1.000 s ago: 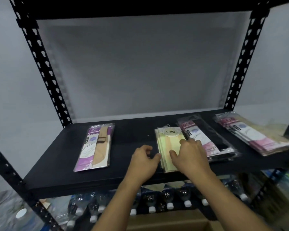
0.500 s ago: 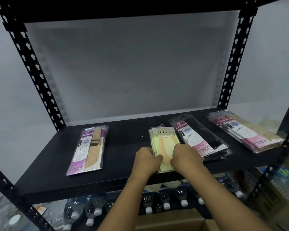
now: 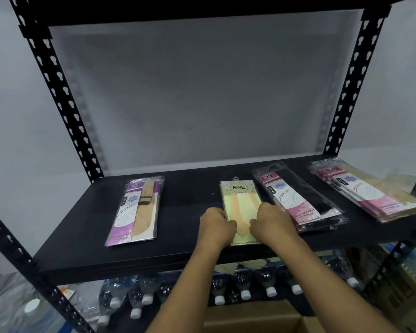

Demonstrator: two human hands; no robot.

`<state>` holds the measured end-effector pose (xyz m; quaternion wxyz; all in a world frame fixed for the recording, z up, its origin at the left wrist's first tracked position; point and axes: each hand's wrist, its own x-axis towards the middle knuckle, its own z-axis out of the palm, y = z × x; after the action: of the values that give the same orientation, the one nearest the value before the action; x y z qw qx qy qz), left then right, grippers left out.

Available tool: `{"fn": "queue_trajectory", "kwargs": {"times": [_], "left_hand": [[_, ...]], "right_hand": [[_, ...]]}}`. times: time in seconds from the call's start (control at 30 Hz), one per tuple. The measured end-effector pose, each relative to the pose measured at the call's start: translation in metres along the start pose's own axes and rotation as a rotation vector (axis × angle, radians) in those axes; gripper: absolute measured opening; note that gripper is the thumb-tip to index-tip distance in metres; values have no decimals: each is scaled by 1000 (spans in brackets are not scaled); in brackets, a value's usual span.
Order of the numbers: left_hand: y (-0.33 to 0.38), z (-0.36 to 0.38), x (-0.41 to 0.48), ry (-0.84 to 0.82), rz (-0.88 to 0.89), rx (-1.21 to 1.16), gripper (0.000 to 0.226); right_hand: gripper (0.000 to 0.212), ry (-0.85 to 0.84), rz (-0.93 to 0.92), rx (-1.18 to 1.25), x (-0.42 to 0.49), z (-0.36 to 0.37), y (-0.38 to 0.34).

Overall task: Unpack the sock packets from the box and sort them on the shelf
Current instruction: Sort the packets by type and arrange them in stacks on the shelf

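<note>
Four groups of sock packets lie on the black shelf board [image 3: 183, 212]. A pale green packet stack [image 3: 241, 203] with a round ENE label sits in the middle. My left hand [image 3: 217, 224] presses its left edge and my right hand [image 3: 271, 222] presses its right edge, both curled onto it. A purple packet with beige socks [image 3: 136, 210] lies to the left. A pink packet with black socks [image 3: 296, 200] lies just right of my right hand. A pink packet stack with beige socks [image 3: 363, 188] rests at the far right. The cardboard box [image 3: 255, 318] shows at the bottom edge.
Black perforated uprights [image 3: 58, 92] [image 3: 348, 80] frame the shelf against a grey wall. Below the board lie several water bottles with white caps [image 3: 245, 287]. Cartons and packaged goods [image 3: 413, 280] stand at the lower right.
My left hand moved right onto the green packets' left edge and my right hand slid down their right side. The stack now lies straighter and more squared.
</note>
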<state>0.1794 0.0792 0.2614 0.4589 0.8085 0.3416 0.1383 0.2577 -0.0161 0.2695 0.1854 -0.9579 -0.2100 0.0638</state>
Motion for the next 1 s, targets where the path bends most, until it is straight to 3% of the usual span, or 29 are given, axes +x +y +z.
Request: {"fn": "queue_trajectory", "kwargs": {"times": [0.17, 0.3, 0.5, 0.8, 0.93, 1.0], "left_hand": [[-4, -9, 0, 4, -18, -23, 12], [-15, -26, 1, 36, -41, -26, 22], [-29, -53, 13, 117, -70, 39, 14], [-33, -67, 29, 158, -108, 71, 30], [-35, -67, 36, 151, -103, 27, 11], [-35, -67, 39, 146, -98, 20, 17]], "right_hand": [[34, 7, -20, 77, 3, 4, -5], [40, 40, -67, 183, 1, 15, -17], [40, 59, -138, 316, 1, 31, -45], [44, 43, -156, 429, 16, 42, -60], [41, 45, -161, 427, 22, 42, -63], [41, 40, -163, 425, 25, 42, -63]]}}
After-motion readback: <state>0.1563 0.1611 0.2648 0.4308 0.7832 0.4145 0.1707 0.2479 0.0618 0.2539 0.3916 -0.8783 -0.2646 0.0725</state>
